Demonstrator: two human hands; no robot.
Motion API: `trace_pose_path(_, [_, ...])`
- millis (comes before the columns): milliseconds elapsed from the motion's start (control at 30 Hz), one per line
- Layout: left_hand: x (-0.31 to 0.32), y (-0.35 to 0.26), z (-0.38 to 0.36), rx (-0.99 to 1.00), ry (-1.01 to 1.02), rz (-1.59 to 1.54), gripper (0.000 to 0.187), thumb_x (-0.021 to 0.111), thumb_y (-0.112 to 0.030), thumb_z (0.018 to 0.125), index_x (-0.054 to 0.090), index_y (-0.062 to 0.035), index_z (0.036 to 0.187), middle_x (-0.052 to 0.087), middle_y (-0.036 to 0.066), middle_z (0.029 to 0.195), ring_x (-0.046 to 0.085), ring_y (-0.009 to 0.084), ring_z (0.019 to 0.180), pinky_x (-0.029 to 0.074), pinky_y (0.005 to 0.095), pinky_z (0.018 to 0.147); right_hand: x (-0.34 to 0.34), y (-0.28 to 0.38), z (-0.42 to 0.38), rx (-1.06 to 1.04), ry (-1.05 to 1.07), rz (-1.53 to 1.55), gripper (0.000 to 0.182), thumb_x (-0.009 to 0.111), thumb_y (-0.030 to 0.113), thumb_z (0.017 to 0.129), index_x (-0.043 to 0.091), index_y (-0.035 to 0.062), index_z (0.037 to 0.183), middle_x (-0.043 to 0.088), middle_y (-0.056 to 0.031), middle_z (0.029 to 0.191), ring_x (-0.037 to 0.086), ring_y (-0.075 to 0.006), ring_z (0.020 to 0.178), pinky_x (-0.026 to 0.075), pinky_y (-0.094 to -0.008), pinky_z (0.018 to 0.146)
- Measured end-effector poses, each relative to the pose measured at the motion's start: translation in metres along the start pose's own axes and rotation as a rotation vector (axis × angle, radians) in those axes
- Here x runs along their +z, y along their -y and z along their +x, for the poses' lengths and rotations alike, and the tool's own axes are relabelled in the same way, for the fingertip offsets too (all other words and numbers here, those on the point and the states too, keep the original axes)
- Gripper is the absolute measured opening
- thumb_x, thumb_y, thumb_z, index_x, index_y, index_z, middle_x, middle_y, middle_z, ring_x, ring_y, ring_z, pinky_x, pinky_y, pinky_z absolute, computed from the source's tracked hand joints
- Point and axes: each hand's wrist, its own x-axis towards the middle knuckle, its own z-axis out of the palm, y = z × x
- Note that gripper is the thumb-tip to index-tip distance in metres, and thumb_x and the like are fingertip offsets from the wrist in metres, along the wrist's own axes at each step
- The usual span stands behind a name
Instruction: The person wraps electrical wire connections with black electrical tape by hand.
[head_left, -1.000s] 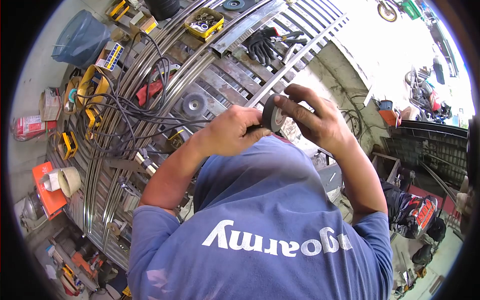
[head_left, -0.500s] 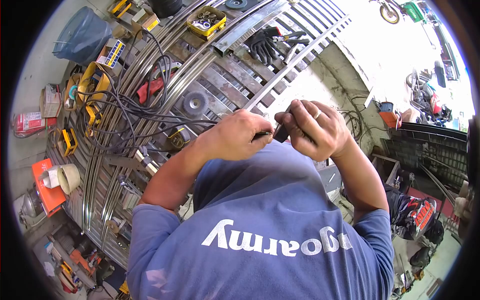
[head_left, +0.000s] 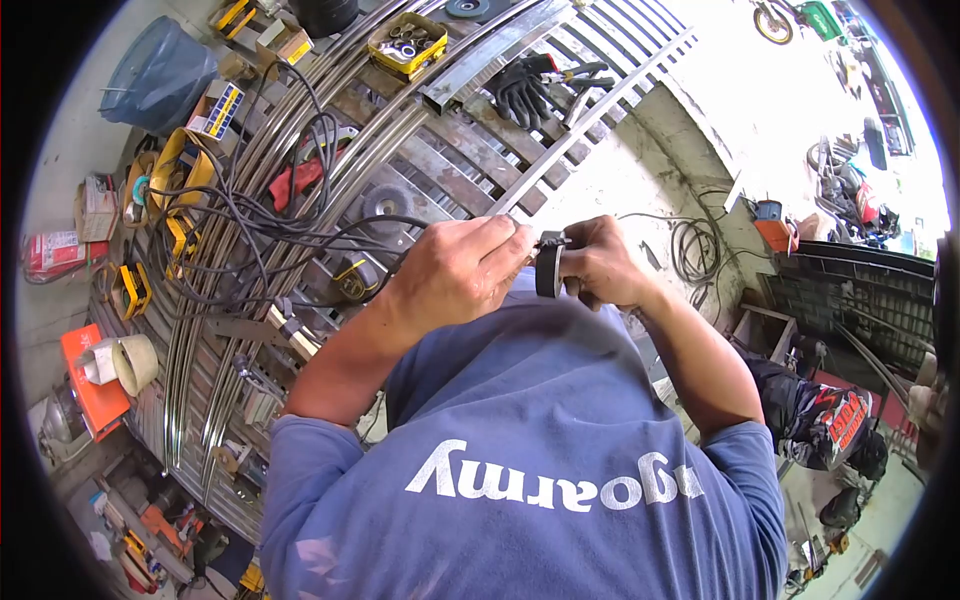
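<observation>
My right hand (head_left: 608, 268) is closed around a dark ring-shaped band (head_left: 548, 270), held upright in front of my chest. A small screw-like part sticks out at the top of the band. My left hand (head_left: 465, 265) is pinched right beside that part; whatever its fingertips grip is hidden. Black cable (head_left: 345, 235) passes behind my left wrist. Under and beyond my hands lies a slatted metal frame (head_left: 450, 165), with a round disc (head_left: 387, 205) and a yellow-black tape measure (head_left: 352, 278) on it.
Long shiny tubes (head_left: 190, 380) run along the left. A yellow tin of metal rings (head_left: 408, 45), black gloves (head_left: 522, 92) and pliers (head_left: 585, 75) rest on the frame. A blue bucket (head_left: 160, 75) stands at upper left; coiled cable (head_left: 697, 250) lies at right.
My right hand has turned and lowered its fingers, so the dark band now shows as a ring. My left hand has shifted slightly, its fingers now against the band's top.
</observation>
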Motion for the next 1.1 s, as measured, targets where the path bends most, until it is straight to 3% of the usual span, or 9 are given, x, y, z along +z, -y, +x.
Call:
trace_pose_path(167, [0.013,0.001,-0.005,-0.046,-0.094,-0.074,0.034,0.078,0.002,0.095,0.077,0.0048,0.129,0.073,0.017,0.098,0.074,0.0328,0.075,0.061,0.041,0.064,-0.002,0.01,-0.01,0.174,0.281,0.096,0.018,0.085,0.019,0.094,0.083,0.001,0.093,0.069,-0.0044,0.066,0.063,-0.0123,0.047,0.046,-0.0276,0.04])
trace_pose_path(333, [0.011,-0.014,0.008,-0.251,-0.102,-0.409,0.032,0.078,0.003,0.098,0.078,0.0033,0.13,0.072,0.014,0.096,0.07,0.0251,0.075,0.056,0.0325,0.068,0.0,0.009,-0.014,0.089,0.227,0.01,0.02,0.082,0.019,0.091,0.082,-0.001,0.089,0.07,-0.0073,0.066,0.063,-0.015,0.048,0.046,-0.0326,0.042])
trace_pose_path(467, [0.001,-0.02,0.014,-0.428,0.037,-0.653,0.019,0.081,0.0,0.1,0.082,0.0012,0.119,0.071,0.006,0.095,0.064,0.0121,0.076,0.048,0.0262,0.067,0.0,0.004,-0.016,0.013,0.157,-0.168,0.023,0.08,0.02,0.09,0.081,-0.0031,0.089,0.07,-0.0095,0.065,0.061,-0.016,0.047,0.048,-0.0359,0.046])
trace_pose_path(600, [0.008,-0.022,0.017,-0.603,0.054,-0.705,0.007,0.084,-0.004,0.102,0.083,0.0005,0.107,0.067,0.001,0.093,0.057,0.0047,0.075,0.045,0.0253,0.066,-0.007,-0.015,-0.013,-0.429,0.048,-0.406,0.023,0.081,0.022,0.09,0.082,-0.0012,0.091,0.075,-0.0095,0.071,0.075,-0.0217,0.067,0.06,-0.0408,0.067])
trace_pose_path(633, [0.009,-0.022,0.018,-0.628,0.032,-0.678,0.006,0.084,-0.004,0.102,0.082,0.0005,0.106,0.066,0.0,0.093,0.056,0.0046,0.075,0.045,0.0252,0.066,-0.013,-0.013,-0.017,-0.297,0.142,-0.332,0.025,0.081,0.019,0.088,0.084,0.001,0.105,0.082,-0.0121,0.095,0.08,-0.0252,0.095,0.063,-0.0417,0.086])
trace_pose_path(733, [0.012,-0.027,0.024,-0.67,-0.034,-0.639,0.007,0.085,-0.004,0.103,0.079,-0.0003,0.103,0.063,0.0,0.095,0.056,0.0058,0.078,0.046,0.0255,0.07,-0.015,-0.004,-0.024,-0.676,-0.01,-0.083,0.038,0.081,0.017,0.087,0.08,-0.0003,0.122,0.079,-0.0165,0.122,0.077,-0.0277,0.116,0.062,-0.0421,0.099])
trace_pose_path(767, [0.015,-0.027,0.024,-0.657,-0.055,-0.598,0.007,0.084,-0.003,0.103,0.078,-0.0006,0.103,0.063,0.0,0.095,0.056,0.0062,0.079,0.046,0.0257,0.07,-0.02,-0.008,-0.018,-0.797,-0.016,-0.102,0.046,0.085,0.02,0.093,0.076,-0.0017,0.132,0.073,-0.0167,0.14,0.07,-0.0282,0.132,0.059,-0.0436,0.109])
trace_pose_path(900, [0.028,-0.031,0.029,-0.603,-0.148,-0.442,0.014,0.085,-0.003,0.102,0.071,-0.0015,0.101,0.06,0.003,0.094,0.058,0.0119,0.082,0.048,0.0302,0.073,-0.02,0.004,-0.011,-0.794,0.085,0.092,0.033,0.088,0.021,0.104,0.077,-0.0022,0.124,0.077,-0.0144,0.132,0.075,-0.022,0.119,0.059,-0.0391,0.105])
trace_pose_path(1100, [0.044,-0.035,0.039,-0.643,-0.335,-0.218,0.018,0.087,-0.012,0.103,0.071,-0.0018,0.103,0.063,0.007,0.094,0.062,0.0191,0.082,0.051,0.0342,0.074,-0.033,0.009,0.044,-0.835,0.183,0.124,0.018,0.085,0.013,0.105,0.076,-0.0023,0.108,0.082,-0.0116,0.119,0.074,-0.0174,0.106,0.06,-0.0355,0.092])
